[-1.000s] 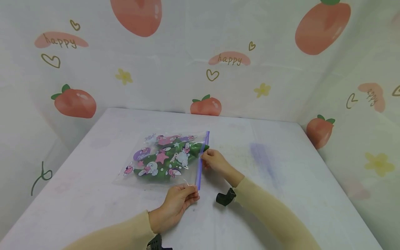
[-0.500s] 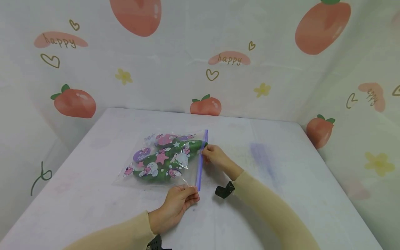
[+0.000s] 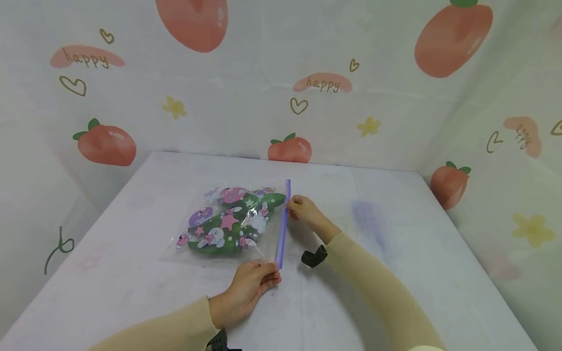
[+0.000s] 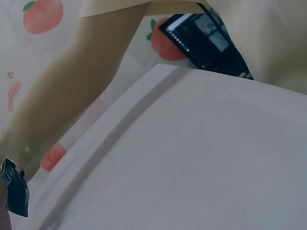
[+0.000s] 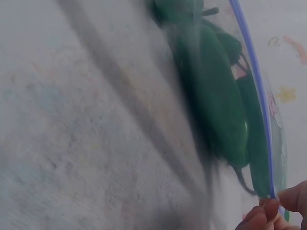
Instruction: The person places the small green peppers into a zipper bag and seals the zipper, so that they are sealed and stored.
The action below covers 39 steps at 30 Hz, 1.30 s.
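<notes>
A clear zip bag (image 3: 228, 223) printed with pink stars and cartoon animals lies on the white table, its purple zip strip (image 3: 283, 239) along the right side. Inside it are green peppers (image 5: 213, 96) with stems, seen close up in the right wrist view. My left hand (image 3: 247, 288) pinches the near corner of the bag at the strip's lower end. Farther up, the thumb and fingers of my right hand (image 3: 309, 216) pinch the strip, near the tip of one pepper. The left wrist view shows neither the bag nor the left hand's fingers.
The white table (image 3: 395, 292) extends around the bag, with a faint purple stain (image 3: 368, 222) on its right. A fruit-print cloth (image 3: 246, 97) hangs behind and at the sides. A dark screen (image 4: 206, 40) shows beyond the table edge in the left wrist view.
My right hand has slid along the zip strip toward the back of the table. The pepper tip that overlapped the strip now lies left of it. My left hand stays at the corner.
</notes>
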Tool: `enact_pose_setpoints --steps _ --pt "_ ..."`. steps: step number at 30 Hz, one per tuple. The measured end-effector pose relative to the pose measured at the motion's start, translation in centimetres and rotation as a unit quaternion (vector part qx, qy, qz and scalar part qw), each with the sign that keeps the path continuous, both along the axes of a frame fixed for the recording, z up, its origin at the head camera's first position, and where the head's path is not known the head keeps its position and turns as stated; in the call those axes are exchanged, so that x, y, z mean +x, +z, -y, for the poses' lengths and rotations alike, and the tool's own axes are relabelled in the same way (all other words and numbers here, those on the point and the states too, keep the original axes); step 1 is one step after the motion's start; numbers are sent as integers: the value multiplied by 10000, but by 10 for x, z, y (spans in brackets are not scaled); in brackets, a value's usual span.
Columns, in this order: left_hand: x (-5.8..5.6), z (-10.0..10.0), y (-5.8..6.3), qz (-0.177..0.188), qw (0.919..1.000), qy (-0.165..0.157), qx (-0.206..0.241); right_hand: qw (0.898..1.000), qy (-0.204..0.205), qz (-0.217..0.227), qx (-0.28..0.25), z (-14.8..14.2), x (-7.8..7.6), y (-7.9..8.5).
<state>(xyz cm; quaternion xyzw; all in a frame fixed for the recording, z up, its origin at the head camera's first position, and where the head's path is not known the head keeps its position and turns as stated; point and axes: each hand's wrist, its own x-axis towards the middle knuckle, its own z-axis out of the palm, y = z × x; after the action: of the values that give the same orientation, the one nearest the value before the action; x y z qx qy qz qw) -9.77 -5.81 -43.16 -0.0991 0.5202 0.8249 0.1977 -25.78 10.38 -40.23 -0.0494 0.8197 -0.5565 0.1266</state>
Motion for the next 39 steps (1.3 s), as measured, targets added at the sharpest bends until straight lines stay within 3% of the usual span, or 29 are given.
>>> enact_pose_setpoints --steps 9,19,25,32,39 --pt "2 -2 -1 -91 9999 -97 -55 9995 -204 -238 13 -3 -19 -2" --pt "-1 -2 -1 -12 9999 -92 -101 9957 -250 -681 583 0 -34 -2" --pt "-2 -3 0 -29 9999 -76 -119 9938 -472 -815 594 1 -44 -3" --pt "-1 -5 -2 -85 9999 -79 -90 9925 -631 -886 555 2 -49 -2" --pt "0 -4 -4 -143 9996 -131 -186 9928 -537 -899 580 4 -52 -5"
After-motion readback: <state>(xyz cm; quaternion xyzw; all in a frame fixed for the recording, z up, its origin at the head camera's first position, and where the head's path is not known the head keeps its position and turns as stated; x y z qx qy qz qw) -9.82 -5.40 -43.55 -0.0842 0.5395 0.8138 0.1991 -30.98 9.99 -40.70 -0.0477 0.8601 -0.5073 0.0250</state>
